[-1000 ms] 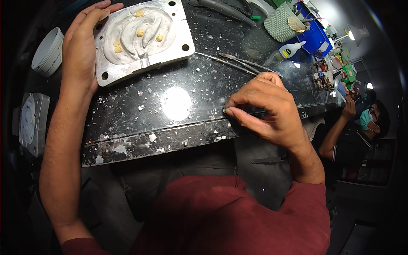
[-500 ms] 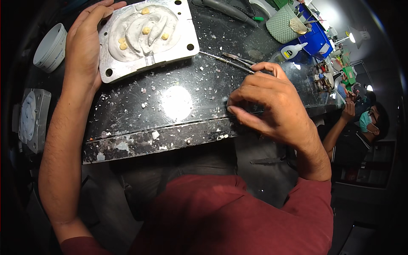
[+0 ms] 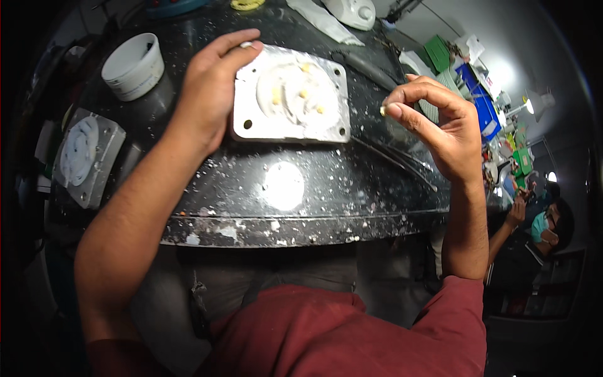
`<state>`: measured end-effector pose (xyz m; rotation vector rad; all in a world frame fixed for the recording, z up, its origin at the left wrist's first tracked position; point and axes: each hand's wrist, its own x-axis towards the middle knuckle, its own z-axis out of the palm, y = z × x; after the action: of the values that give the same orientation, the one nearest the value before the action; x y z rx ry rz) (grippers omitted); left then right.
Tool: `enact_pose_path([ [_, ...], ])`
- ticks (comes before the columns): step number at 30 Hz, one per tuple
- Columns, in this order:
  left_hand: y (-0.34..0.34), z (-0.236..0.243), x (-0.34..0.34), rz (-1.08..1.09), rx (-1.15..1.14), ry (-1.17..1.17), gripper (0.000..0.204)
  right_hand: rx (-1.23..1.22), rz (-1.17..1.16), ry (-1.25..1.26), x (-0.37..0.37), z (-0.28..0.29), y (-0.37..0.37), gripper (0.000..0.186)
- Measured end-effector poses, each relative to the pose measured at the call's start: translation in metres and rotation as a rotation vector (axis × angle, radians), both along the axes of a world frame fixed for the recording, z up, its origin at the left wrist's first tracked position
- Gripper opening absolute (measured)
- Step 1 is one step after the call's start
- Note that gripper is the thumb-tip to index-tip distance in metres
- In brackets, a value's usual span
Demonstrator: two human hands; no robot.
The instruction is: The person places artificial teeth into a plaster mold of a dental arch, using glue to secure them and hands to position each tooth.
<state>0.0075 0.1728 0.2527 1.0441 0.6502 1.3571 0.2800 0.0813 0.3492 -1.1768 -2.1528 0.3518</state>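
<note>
On the black bench lies a metal dental flask half, brightly lit, with hole-pierced corners and white plaster filling its middle. Several small yellowish tooth-like pieces are set in the plaster. My left hand grips the flask's left side, thumb over the upper left corner. To the right of the flask, my raised right hand pinches a tiny pale yellow tooth-like piece between thumb and forefinger. Thin metal hand tools lie on the bench below that hand.
A white tub stands at the left. Another plaster-filled flask half sits near the left edge. Behind are a dark handpiece, a white device and a blue bin. A masked person works at the far right.
My right hand has risen from near the bench surface and now shows a tiny tooth-like piece in its pinch. The view has shifted, so the flask appears lower and further right, still held.
</note>
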Motion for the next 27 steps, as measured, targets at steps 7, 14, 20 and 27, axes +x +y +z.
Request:
enact_pose_path([
  [7, -0.018, 0.01, 0.007, 0.042, 0.133, -0.017, 0.042, 0.118, 0.111, -0.017, -0.046, -0.002, 0.059, 0.014],
  [14, -0.012, 0.003, 0.007, 0.096, 0.214, 0.077, 0.047, 0.25, 0.156, -0.285, -0.053, -0.002, 0.069, 0.015],
  [20, -0.013, 0.006, 0.004, 0.094, 0.248, 0.194, 0.049, 0.261, 0.144, -0.338, -0.058, -0.002, 0.069, 0.013],
  [27, -0.012, 0.004, 0.004, 0.087, 0.244, 0.185, 0.049, 0.323, 0.137, -0.371, -0.062, -0.005, 0.066, 0.012],
])
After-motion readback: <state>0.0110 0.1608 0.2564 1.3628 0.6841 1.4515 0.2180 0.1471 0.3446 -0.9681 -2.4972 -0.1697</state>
